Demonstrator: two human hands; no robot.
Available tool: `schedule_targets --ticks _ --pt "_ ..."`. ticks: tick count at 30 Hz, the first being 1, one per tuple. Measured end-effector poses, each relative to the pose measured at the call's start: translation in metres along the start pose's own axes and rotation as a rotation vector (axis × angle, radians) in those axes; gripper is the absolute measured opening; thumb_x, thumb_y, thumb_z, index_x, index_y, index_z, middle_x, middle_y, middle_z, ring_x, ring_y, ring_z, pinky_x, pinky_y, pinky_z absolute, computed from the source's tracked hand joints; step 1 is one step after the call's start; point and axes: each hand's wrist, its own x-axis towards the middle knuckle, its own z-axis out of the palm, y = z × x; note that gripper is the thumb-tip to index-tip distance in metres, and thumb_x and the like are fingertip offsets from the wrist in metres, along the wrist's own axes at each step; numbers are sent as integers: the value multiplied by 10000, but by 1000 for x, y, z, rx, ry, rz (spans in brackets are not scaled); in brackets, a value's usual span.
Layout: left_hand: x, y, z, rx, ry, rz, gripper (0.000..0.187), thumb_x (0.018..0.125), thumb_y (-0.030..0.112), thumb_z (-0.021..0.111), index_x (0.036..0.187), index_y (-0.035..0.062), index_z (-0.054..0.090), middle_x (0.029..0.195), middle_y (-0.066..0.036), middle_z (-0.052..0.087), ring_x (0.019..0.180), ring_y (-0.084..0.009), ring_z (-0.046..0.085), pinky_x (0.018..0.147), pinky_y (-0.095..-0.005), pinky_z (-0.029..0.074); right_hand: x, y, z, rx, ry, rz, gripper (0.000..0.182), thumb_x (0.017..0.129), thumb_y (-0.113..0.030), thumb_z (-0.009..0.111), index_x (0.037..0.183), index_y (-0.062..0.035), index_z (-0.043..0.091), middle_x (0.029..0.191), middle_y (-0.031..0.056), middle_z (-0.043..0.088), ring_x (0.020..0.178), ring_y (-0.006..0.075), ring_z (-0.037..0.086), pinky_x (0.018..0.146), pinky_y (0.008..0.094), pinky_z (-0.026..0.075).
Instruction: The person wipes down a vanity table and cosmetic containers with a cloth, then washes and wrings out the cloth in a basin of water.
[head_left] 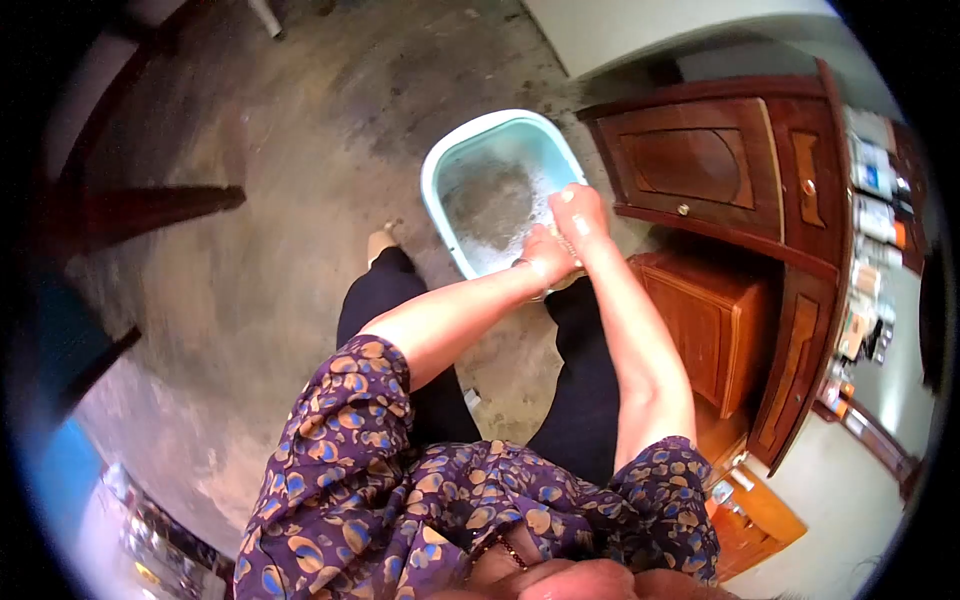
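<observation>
On the bare concrete floor [250, 260], a pale blue rectangular plastic basin [445, 165] of sudsy water sits far of the person's knees, its long axis running near to far. The left hand [545, 255] meets the right hand [578, 212] at the basin's near-right rim, both curled together; what they grip I cannot tell. A carved wooden cabinet [760, 180] stands right.
</observation>
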Motion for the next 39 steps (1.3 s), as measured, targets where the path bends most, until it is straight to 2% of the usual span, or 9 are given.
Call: schedule_targets --ticks 5,8,14,20,24,28,33,36,39 --pt "-7 12 -23 -161 -230 278 500 649 410 807 954 34 680 901 -135 698 839 -232 674 751 -371 508 -19 28 -5 567 197 33 272 762 -259 711 883 -29 629 867 166 668 826 293 647 765 390 505" --pt "18 -8 -14 -375 -271 255 478 673 252 810 1042 8 631 942 -63 667 837 -167 640 764 -310 506 -29 62 4 1056 277 -24 555 799 -313 746 1224 -80 476 1127 112 598 983 216 596 794 334 510" --pt "-12 37 -35 -372 -141 378 653 623 228 810 1161 -14 531 1083 -123 626 971 -200 616 852 -324 493 -90 90 -13 1330 133 457 885 895 -535 566 1508 -108 93 1362 150 434 1188 311 509 772 466 538" --pt "-21 46 -20 118 69 719 694 574 312 831 1131 2 554 1130 -184 579 1055 -307 579 904 -386 466 -115 65 -29 1614 -30 162 811 860 -516 627 1474 -242 173 1389 123 405 1166 282 510 704 492 568" --pt "-37 49 -9 -202 -346 637 857 615 305 832 1321 22 435 1236 -137 515 1178 -247 487 1022 -368 377 -90 84 -20 1977 40 172 449 860 -166 649 1232 40 507 1120 145 623 1027 263 623 813 405 566" --pt "-28 43 -7 -549 -674 553 756 755 206 765 1384 14 392 1302 -170 486 1216 -278 458 1028 -390 389 -58 156 -25 1638 200 449 216 864 -73 597 1023 74 596 963 178 664 819 247 686 706 362 594" --pt "-1 38 -9 -582 -481 263 392 868 170 662 1219 39 545 1145 -95 600 1074 -198 577 847 -347 505 -77 182 -168 1132 752 -48 241 817 -19 613 1057 -23 596 949 29 641 852 130 610 790 290 511" --pt "-2 45 -1 -595 -489 239 347 864 164 667 1172 45 561 1073 -81 625 1005 -187 606 809 -336 508 -101 177 -254 713 1103 -512 443 740 -2 666 1162 -6 531 1238 119 511 1130 232 500 976 377 409" --pt "-4 49 12 -595 -573 140 368 850 195 696 1156 38 565 1054 -64 638 935 -171 628 750 -317 516 -103 186 -291 -482 1303 -268 496 736 -123 741 1197 -117 557 1279 167 487 1136 386 456 968 462 379"
